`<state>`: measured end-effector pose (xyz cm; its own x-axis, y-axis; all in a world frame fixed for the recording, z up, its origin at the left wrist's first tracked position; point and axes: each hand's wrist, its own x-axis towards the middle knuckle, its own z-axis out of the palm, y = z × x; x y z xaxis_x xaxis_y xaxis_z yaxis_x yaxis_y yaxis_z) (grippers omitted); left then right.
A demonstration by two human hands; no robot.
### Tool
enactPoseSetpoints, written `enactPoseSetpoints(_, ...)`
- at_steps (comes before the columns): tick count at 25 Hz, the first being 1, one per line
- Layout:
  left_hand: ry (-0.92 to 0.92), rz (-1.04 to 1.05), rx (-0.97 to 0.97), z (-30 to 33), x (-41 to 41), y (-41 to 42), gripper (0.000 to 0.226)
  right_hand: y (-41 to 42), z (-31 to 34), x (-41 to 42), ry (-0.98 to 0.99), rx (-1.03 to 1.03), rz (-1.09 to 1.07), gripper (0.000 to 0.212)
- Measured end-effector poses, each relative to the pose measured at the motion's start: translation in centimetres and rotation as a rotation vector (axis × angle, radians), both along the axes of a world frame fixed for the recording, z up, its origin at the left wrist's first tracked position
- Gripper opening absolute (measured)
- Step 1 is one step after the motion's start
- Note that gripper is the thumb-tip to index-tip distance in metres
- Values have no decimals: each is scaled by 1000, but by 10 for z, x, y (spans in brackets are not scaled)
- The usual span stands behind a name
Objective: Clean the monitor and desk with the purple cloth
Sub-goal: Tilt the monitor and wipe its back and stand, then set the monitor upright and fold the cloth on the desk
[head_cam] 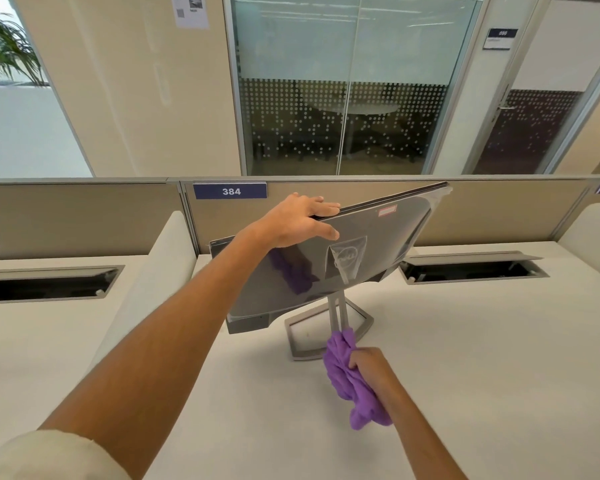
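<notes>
A grey monitor (371, 237) stands on the white desk (482, 358) with its back panel facing me, tilted and rotated. My left hand (300, 220) grips its top edge, fingers over the rim and thumb on the back panel. My right hand (368, 367) holds the bunched purple cloth (347, 375) against the lower part of the monitor's stand post (338, 311), just above the grey stand base (364, 320). The glossy back panel mirrors the purple cloth.
A beige partition (499, 209) with a blue "384" label (230, 191) runs behind the desk. Open cable trays (471, 270) (45, 285) are sunk into the desk at right and left. A white divider (160, 265) rises at the left of the monitor.
</notes>
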<state>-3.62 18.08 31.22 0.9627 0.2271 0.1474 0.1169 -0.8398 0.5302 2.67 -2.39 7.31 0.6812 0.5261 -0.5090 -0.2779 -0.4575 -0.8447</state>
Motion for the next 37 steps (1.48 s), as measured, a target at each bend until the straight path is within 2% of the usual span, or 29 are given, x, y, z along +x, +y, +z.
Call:
enactPoseSetpoints(3, 4, 1, 72, -2, 0, 2, 52, -36, -12, 13, -407, -407, 178, 16)
enactPoseSetpoints(5, 0, -7, 109, -3, 0, 2, 57, -50, -20, 15, -634, -556, 216, 14)
enactPoseSetpoints(7, 0, -6, 139, -4, -1, 2, 58, -56, -24, 17, -700, -606, 251, 11)
enactPoseSetpoints(10, 5, -8, 185, -2, -5, -1, 66, -61, -20, 24, -565, -658, 420, 46)
enactPoseSetpoints(12, -14, 8, 201, -1, -11, -1, 64, -64, -8, 27, -447, -597, 456, 74)
enactPoseSetpoints(14, -43, 67, 233, 1, -23, 1, 58, -63, 14, 30, -407, -483, 384, 85)
enactPoseSetpoints(18, -56, 292, 336, -3, -62, 12, 54, -41, 79, 37, -444, -136, 124, 69)
enactPoseSetpoints(21, -108, 441, 280, -9, -92, 14, 54, -14, 144, 32, -353, 195, 9, 40)
enactPoseSetpoints(22, -153, 474, 239, -12, -101, 13, 53, -2, 163, 30, -320, 256, -22, 34)
enactPoseSetpoints(23, -201, 488, 184, -15, -108, 11, 47, 9, 180, 28, -295, 291, -54, 38)
enactPoseSetpoints(25, -255, 493, 82, -21, -116, 4, 34, 32, 203, 25, -216, 337, -109, 63)
enactPoseSetpoints(26, -272, 499, 55, -24, -118, 2, 32, 43, 210, 22, -185, 366, -119, 69)
enactPoseSetpoints(28, -304, 507, 51, -27, -121, -3, 29, 63, 216, 11, -161, 383, -113, 73)
enactPoseSetpoints(33, -274, 494, 61, -28, -126, -6, 35, 105, 223, -12, -273, 264, -97, 90)
enactPoseSetpoints(37, -194, 485, 191, -26, -129, -16, 33, 120, 227, -13, -361, 161, -96, 100)
